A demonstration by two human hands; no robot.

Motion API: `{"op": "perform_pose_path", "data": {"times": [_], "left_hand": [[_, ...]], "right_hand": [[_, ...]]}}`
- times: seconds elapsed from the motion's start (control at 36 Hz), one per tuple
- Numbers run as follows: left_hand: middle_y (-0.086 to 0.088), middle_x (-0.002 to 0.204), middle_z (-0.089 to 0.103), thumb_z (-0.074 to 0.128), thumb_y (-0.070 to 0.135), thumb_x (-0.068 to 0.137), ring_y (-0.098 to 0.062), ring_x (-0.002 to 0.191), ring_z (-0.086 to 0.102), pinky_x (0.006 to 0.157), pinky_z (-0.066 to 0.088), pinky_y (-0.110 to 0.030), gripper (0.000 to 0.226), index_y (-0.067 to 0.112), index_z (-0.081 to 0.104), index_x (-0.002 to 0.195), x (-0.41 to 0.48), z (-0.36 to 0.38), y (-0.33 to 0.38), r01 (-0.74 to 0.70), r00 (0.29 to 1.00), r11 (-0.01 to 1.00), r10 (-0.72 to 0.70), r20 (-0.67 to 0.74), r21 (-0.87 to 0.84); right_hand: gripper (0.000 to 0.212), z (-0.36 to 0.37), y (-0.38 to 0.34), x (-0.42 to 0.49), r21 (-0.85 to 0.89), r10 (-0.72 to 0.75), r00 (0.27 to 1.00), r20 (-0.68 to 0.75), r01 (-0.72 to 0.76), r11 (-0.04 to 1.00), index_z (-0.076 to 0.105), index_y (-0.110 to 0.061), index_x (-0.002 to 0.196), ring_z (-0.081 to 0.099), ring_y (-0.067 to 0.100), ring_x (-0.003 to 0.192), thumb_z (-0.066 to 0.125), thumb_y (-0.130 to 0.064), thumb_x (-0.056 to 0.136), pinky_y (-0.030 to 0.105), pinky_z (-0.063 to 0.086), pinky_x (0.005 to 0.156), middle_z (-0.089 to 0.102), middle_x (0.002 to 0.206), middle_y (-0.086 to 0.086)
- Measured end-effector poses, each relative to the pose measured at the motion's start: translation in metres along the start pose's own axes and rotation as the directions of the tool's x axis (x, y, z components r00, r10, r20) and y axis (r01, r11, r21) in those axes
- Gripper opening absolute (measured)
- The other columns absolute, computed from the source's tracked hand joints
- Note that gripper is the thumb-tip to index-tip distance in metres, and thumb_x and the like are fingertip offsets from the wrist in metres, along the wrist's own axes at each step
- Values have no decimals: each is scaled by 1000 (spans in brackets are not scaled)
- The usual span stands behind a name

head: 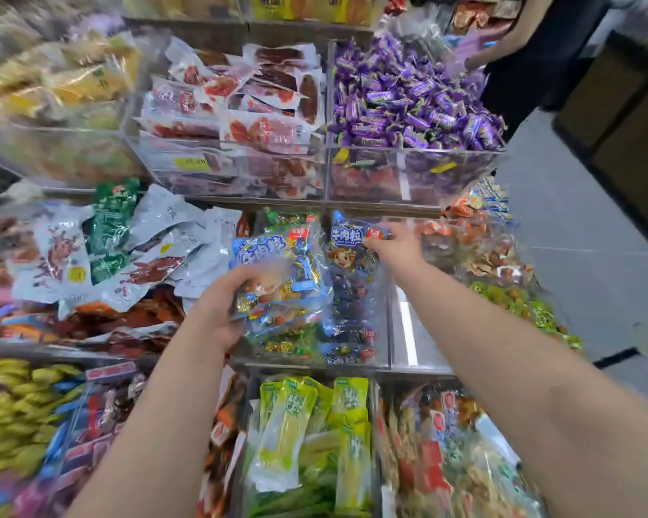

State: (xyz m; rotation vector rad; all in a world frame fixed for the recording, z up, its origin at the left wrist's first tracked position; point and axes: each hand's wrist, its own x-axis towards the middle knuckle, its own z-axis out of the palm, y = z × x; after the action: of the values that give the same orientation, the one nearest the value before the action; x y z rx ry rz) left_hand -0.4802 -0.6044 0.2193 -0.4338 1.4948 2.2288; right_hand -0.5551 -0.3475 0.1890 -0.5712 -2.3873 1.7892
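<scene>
Green packets [317, 424] lie below the clear bin [385, 323]; over it, left hand [220, 306] grips a blue snack bag [281, 272], right hand [393, 249] pinches an upright bag [352, 282] by its top, likely tidying stock.

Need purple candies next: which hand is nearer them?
Right. The right hand, pinching a blue bag, is below the purple candies; the left hand, gripping a second bag, is lower left.

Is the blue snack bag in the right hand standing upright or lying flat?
Upright: the blue snack bag stands on end in the clear bin, label top uppermost, pinched there by the right hand.
</scene>
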Motion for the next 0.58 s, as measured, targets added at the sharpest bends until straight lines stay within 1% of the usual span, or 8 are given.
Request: {"op": "perform_pose_path", "data": {"times": [0.03,0.08,0.17,0.28,0.39,0.44,0.5,0.58], "left_hand": [[-1,52,65,50,19,93,-14,45,63,53,57,-32,45,13,69,52,5,-1,0,7,1000,999,-6,9,-36],[0,51,65,50,20,93,-13,44,63,55,57,-29,50,15,69,47,13,-3,0,16,1000,999,-16,16,-50],[-1,51,65,53,21,89,-14,45,64,52,57,-27,45,15,70,48,20,-6,0,34,999,998,-34,-1,-54],[0,51,66,63,30,67,-14,45,63,54,54,-25,23,16,71,50,29,-13,-1,53,999,998,-53,-8,-37],[0,56,67,73,31,63,-15,49,64,71,49,-34,15,18,71,54,37,-19,-5,79,997,997,-79,-13,8],[0,56,67,71,34,62,-15,50,65,66,53,-33,17,19,72,54,40,-18,-5,95,995,995,-95,-18,5],[0,56,68,73,33,60,-15,48,65,57,55,-30,16,19,73,53,43,-17,-6,89,996,996,-89,-14,-6],[0,58,68,78,32,56,-15,49,65,56,56,-31,14,19,73,53,46,-16,-4,77,997,997,-77,17,-23]], "right_hand": [[30,4,0,9,-46,-8,1000,13,9,999,62,-17,101,55,9,62,77,-11,75,13,47,57,60,75,-5],[33,10,0,24,-203,-36,999,39,43,978,55,-22,99,49,6,55,77,-15,75,17,39,45,53,71,-7],[37,14,1,40,-487,-160,975,155,216,846,48,-22,103,52,16,65,75,-20,78,24,36,56,55,81,-3],[46,8,-3,58,-784,-215,886,411,464,413,47,-20,119,57,29,92,71,-31,81,32,42,73,60,105,12],[45,7,-9,72,-805,-266,786,559,591,54,54,-17,115,46,28,114,70,-38,79,38,38,88,60,116,7],[40,10,-9,72,-793,-296,753,588,609,-24,54,-16,115,45,28,115,67,-33,81,38,36,90,59,117,5],[35,14,-7,72,-820,-318,772,550,571,-32,53,-16,116,43,28,114,64,-27,84,38,35,90,57,117,5],[39,21,-5,66,-860,-346,800,490,510,-39,49,-14,119,41,30,112,60,-13,82,39,34,90,53,118,8]]}}
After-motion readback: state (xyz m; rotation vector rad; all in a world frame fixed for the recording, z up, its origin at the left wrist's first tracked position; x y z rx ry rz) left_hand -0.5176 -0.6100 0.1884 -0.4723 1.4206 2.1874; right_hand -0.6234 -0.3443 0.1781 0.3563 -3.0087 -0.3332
